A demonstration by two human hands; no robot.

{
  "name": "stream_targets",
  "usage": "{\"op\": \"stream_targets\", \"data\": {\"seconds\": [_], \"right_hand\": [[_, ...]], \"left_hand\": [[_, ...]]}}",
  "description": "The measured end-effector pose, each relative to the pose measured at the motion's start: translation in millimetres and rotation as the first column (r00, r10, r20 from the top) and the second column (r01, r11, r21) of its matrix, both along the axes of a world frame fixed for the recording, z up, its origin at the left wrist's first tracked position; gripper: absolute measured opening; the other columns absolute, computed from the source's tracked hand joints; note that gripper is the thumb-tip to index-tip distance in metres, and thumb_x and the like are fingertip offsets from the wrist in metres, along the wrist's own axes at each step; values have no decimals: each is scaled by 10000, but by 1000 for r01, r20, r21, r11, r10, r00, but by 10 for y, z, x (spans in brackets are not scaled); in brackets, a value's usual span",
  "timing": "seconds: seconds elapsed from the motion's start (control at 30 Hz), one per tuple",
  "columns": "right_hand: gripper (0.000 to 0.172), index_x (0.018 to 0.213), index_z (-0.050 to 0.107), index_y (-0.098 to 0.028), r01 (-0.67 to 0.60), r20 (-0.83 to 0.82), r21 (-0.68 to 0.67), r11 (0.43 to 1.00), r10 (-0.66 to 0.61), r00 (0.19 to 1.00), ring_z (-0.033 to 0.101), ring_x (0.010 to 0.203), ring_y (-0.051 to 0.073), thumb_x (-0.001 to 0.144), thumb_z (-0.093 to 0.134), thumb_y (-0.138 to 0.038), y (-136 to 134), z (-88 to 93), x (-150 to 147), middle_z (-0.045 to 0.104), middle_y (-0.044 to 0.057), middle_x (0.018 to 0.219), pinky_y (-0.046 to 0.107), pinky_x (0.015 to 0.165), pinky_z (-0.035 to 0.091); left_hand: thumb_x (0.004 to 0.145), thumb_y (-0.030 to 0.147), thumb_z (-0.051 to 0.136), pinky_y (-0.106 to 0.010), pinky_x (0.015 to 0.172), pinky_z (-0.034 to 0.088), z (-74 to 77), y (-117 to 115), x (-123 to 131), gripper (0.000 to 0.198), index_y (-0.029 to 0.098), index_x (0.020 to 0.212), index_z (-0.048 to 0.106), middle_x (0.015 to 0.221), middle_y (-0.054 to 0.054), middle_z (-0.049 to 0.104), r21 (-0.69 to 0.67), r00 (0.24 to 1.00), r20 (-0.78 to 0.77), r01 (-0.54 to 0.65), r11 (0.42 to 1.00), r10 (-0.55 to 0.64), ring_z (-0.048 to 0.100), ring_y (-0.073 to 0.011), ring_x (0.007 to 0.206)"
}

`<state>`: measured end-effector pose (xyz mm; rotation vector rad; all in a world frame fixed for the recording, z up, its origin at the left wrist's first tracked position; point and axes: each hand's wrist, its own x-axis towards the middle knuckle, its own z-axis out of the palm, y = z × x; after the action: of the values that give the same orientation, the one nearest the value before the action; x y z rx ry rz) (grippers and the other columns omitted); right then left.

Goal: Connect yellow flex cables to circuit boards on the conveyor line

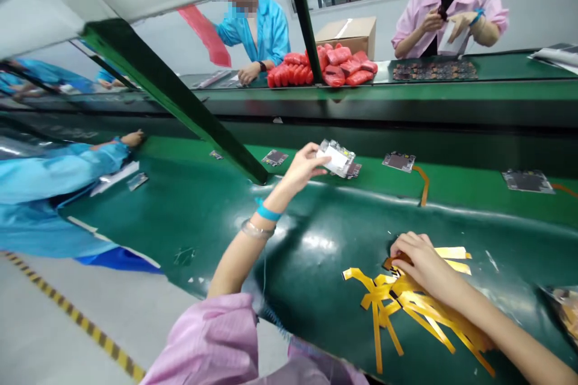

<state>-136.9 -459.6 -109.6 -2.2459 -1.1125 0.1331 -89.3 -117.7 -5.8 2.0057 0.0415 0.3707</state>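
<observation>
Nearest me, R hand (pixel 418 261) lies fingers-down on the yellow flex strips (pixel 406 304), which fan toward me on the green belt (pixel 316 252); I can't tell if it pinches one. Farther, up-left, L hand (pixel 307 168) pinches a small circuit board (pixel 336 158) above the belt. Loose boards (pixel 398 161) lie beyond to the R, green post (pixel 180 102) to the L.

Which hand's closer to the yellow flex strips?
Right. The right hand rests on the yellow flex strips; the left hand is farther off, holding a small board.
</observation>
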Motion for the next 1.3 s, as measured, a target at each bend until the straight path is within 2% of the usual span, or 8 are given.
{"op": "stream_targets", "data": {"seconds": [0.13, 0.27, 0.57, 0.67, 0.77, 0.97, 1.1, 1.3], "right_hand": [[157, 866, 648, -245, 47, -44, 42, 998, -45, 998, 623, 874, 252, 981, 546, -280, -43, 146, -14, 702, 28, 882, 428, 866, 430], [220, 894, 700, -245, 252, -231, 215, 943, -202, 952, 650, 923, 265, 956, 593, -427, -171, 367, -149, 734, 45, 966, 381, 862, 463], [256, 891, 670, -235, 445, -364, 361, 820, -315, 877, 583, 1204, 326, 900, 666, -491, -357, 472, -332, 668, 103, 1262, 470, 1035, 417], [173, 933, 628, -262, 514, -351, 564, 646, -376, 857, 597, 1170, 293, 924, 667, -431, -325, 427, -418, 670, 84, 1182, 482, 1058, 398], [116, 1054, 535, -308, 551, -492, 721, 419, -250, 834, 628, 733, 191, 990, 606, -373, -277, 380, -571, 607, -27, 737, 364, 788, 525], [153, 1082, 509, -282, 575, -630, 523, 629, -169, 758, 549, 585, 166, 1018, 551, -415, -263, 287, -741, 575, -39, 662, 293, 605, 474], [199, 995, 595, -262, 576, -507, 389, 719, -354, 786, 643, 976, 253, 980, 575, -459, -297, 220, -576, 681, 71, 1052, 349, 782, 505], [221, 914, 684, -234, 639, -318, 391, 662, -555, 769, 609, 953, 274, 902, 650, -452, -347, 93, -194, 662, 70, 982, 387, 838, 460]], "left_hand": [[745, 281, 753, -370, 790, 612, -195, -483, -516, 477, 207, 1138, 493, 1058, -69, 655, -300, 967, -95, 199, 933, -237, 701, -202, 914], [677, 172, 835, -382, 780, 617, -271, -833, -916, 569, 195, 1155, 528, 1155, -87, 611, -652, 806, -224, 294, 699, -548, 673, -220, 960], [743, 198, 766, -213, 571, 442, -327, -1262, -1174, 414, 206, 884, 376, 778, 55, 567, -474, 636, -379, 490, 731, -672, 563, -92, 632], [772, 221, 727, -250, 585, 457, -321, -1344, -1195, 434, 227, 905, 314, 851, 18, 628, -561, 556, -398, 482, 673, -730, 624, -128, 635], [803, 252, 721, -246, 580, 447, -350, -1402, -1246, 470, 243, 905, 262, 907, -6, 641, -610, 536, -369, 476, 633, -759, 651, -143, 667], [832, 214, 693, -286, 680, 505, -360, -1455, -1356, 424, 237, 1024, 316, 1068, -46, 594, -618, 587, -293, 486, 618, -754, 684, -163, 811], [839, 203, 672, -314, 724, 523, -377, -1411, -1322, 495, 201, 1245, 390, 1023, -66, 636, -534, 646, -339, 466, 705, -684, 679, -203, 881], [764, 202, 754, -342, 773, 552, -482, -1362, -1167, 560, 183, 1239, 456, 1035, -78, 674, -587, 723, -353, 324, 742, -594, 693, -217, 901]]}}
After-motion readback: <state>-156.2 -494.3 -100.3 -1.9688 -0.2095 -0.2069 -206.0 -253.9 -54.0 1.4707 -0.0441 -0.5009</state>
